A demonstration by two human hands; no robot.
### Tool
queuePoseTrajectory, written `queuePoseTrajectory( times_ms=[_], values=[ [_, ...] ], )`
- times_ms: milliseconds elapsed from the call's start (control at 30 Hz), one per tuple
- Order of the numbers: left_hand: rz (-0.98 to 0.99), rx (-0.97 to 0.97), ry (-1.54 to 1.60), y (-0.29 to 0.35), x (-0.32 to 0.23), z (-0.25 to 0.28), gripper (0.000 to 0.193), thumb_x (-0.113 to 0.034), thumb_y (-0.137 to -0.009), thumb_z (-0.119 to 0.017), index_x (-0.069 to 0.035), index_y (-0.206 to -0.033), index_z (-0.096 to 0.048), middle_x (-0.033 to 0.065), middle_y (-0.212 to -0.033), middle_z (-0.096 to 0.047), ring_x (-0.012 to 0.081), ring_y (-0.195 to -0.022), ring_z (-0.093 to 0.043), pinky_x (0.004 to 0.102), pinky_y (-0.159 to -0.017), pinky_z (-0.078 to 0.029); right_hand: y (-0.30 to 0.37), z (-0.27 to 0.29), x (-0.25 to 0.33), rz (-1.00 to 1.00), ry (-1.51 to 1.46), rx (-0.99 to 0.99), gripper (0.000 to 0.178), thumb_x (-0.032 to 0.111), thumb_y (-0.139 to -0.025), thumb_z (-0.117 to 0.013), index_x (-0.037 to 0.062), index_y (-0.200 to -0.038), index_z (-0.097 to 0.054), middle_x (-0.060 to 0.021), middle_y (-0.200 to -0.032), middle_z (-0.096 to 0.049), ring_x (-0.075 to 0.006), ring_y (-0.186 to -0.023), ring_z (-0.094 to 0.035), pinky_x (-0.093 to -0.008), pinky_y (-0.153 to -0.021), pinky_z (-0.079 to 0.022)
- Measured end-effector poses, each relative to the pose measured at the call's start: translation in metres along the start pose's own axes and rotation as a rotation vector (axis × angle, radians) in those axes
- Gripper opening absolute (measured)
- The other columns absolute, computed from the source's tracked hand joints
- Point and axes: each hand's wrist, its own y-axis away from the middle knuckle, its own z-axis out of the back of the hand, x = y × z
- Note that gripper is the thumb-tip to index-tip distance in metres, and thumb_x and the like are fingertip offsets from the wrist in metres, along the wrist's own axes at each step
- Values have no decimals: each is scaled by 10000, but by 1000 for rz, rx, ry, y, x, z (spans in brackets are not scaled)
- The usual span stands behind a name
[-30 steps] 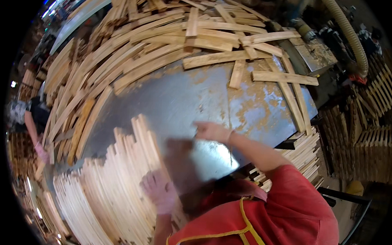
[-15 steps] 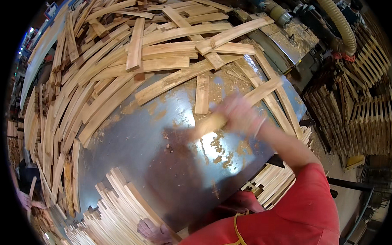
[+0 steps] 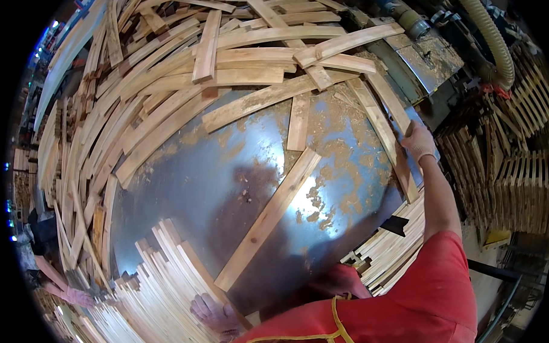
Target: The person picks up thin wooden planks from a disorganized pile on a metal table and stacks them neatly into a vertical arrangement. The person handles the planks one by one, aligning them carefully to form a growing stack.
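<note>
My left hand, gloved, lies on the near edge of a row of pale wooden boards standing side by side; its fingers rest stretched over them. At the table's right side my right hand is closed around a wooden board. That board's far end is by the pile, and my hand and wrist hide its near end. Just left of it lies another long board. One loose board slants across the metal table, its lower end against the standing row.
A large heap of boards covers the table's far and left sides. Wood shavings are scattered about. Stacked slats and a ribbed hose are at right. Another person's hand is at the lower left, near the boards.
My right hand has let go of the slanting board, which now lies on the table beside the standing row. It has moved right and taken hold of another board. My left hand stays at the row.
</note>
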Motion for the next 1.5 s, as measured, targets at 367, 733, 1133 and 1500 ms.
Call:
queuePoseTrajectory(
  times_ms=[367,733,1133,1500],
  values=[
    [-40,-23,5,13,1,17,653,-290,-825,-692,50,-1367,-563,263,-1425,-537,507,-1358,-466,665,-1212,-324,60,-33,19,122,-100,-26,1054,117,-720,-828,56,-1633,-306,-326,-1272,-696,-514,-1188,-677,-534,-1037,-551],
    [-15,-22,47,21,1,38,660,-337,-884,-693,-50,-1465,-566,186,-1467,-520,414,-1425,-423,603,-1254,-286,187,29,-67,252,-332,154,984,-16,-726,-745,45,-1651,-413,-213,-1340,-713,-272,-1230,-708,-351,-1055,-534],
    [-13,-47,2,24,17,-1,669,-467,-935,-658,-150,-1512,-535,107,-1525,-489,345,-1432,-410,573,-1271,-216,287,-84,235,1189,158,-66,973,226,-775,-828,91,-1624,-372,-209,-1278,-704,-423,-1215,-667,-510,-1076,-519],
    [30,68,235,45,29,47,629,-483,-936,-660,-114,-1441,-588,113,-1477,-520,306,-1433,-436,512,-1258,-265,281,-70,246,1091,233,241,1102,279,-714,-880,110,-1659,-338,-250,-1236,-722,-449,-1140,-711,-503,-998,-584]
  ],
)
